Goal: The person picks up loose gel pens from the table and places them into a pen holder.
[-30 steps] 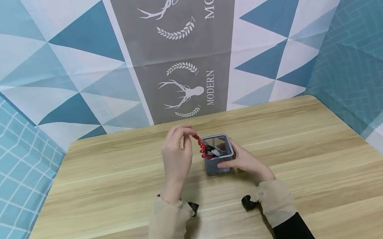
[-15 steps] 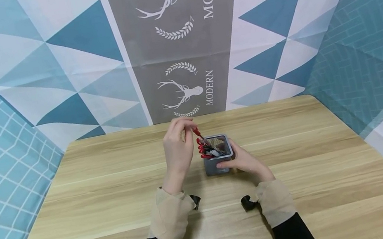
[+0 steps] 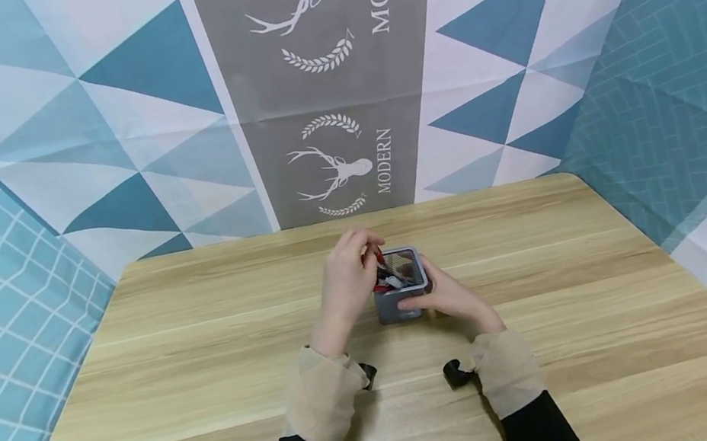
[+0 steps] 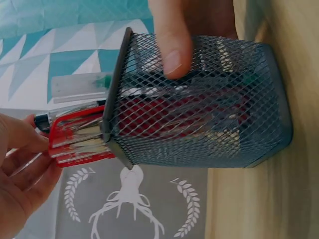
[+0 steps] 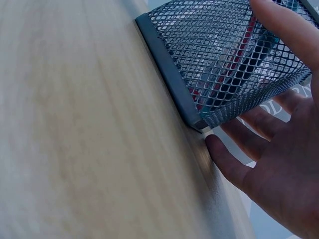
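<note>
A dark grey wire-mesh pen holder (image 3: 402, 305) stands upright on the table, filled with pens and other slim things. My right hand (image 3: 452, 297) grips its right side, the thumb lying across the mesh in the left wrist view. At the opening, my left hand (image 3: 348, 271) has its fingertips around the end of a slim red pen (image 3: 378, 255), most of which is hidden. Beside those fingers, a red-edged bundle (image 4: 82, 137) sticks out of the holder. A black-capped pen (image 4: 42, 122) and a clear pen with a green part (image 4: 79, 85) also protrude.
The wood-grain table (image 3: 210, 366) spreads around the holder. Behind it hangs a patterned cloth (image 3: 334, 100) with deer prints. Black wrist-worn pieces (image 3: 457, 374) jut inward from the beige cuffs (image 3: 506, 374).
My left hand rose slightly with the red pen, then moved right and down against the holder's opening. The right hand keeps its grip on the holder, which stays in place.
</note>
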Motion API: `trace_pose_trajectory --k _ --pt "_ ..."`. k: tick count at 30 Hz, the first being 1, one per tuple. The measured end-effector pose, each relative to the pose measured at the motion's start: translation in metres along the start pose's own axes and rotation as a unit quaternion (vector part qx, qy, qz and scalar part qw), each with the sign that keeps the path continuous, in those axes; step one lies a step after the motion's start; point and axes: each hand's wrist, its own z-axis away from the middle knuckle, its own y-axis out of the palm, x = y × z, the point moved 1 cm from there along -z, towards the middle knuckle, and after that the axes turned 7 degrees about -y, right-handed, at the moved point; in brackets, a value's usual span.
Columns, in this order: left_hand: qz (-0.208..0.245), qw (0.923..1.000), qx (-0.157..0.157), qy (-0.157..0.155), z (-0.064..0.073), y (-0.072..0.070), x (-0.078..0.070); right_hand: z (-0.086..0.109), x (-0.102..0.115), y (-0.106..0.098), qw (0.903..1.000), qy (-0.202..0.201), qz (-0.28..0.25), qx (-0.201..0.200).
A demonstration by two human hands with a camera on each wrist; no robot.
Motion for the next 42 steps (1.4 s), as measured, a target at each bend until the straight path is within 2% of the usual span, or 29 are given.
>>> trace_pose_trajectory --k 3,7,18,29,35,42 --pt "-0.004 0.9997 0.014 -0.019 0.004 0.002 0.001 0.001 0.000 0.001 1.0000 0.006 0.004 0.001" --pt "-0.007 0.9986 0.025 -0.045 0.006 0.004 0.001 0.002 0.000 0.001 1.0000 -0.005 -0.007 0.002" --pt "-0.020 0.9965 0.022 -0.078 0.009 0.011 0.002 0.001 0.002 0.000 0.9997 -0.014 -0.017 0.006" --pt "0.020 0.9936 0.043 -0.102 0.015 0.009 0.005 0.001 0.000 0.000 0.9999 -0.009 -0.007 0.002" --pt "0.044 0.9918 0.046 -0.111 0.020 0.004 0.007 0.001 0.000 0.001 0.9999 -0.008 -0.009 0.001" --pt "0.045 0.9834 0.006 -0.176 0.021 -0.016 0.013 0.002 0.003 0.000 0.9996 0.005 0.026 0.003"
